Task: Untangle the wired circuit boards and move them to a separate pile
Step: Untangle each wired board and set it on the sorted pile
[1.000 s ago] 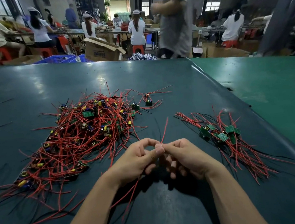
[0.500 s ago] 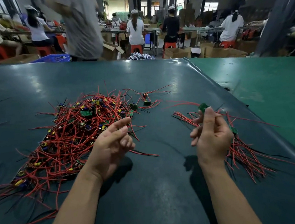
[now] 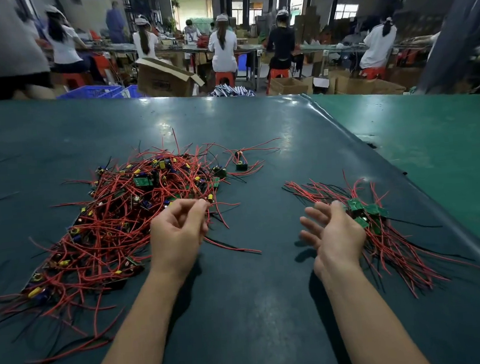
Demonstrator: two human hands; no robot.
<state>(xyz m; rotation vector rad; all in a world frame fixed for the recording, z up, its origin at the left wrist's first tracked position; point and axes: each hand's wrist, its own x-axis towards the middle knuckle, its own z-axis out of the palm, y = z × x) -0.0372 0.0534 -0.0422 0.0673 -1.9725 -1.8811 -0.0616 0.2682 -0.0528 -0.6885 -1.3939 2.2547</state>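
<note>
We see the tangled heap of wired circuit boards [image 3: 132, 216] toward the surface's [image 3: 257, 309] left edge, and the sorted pile [image 3: 380, 228] by its right edge. Our left hand [image 3: 177, 235] pinches a red wire [image 3: 218, 215] at the heap's near side. Our right hand [image 3: 334, 231] lies wide beside the sorted pile, holding nothing. We can read no writing.
</note>
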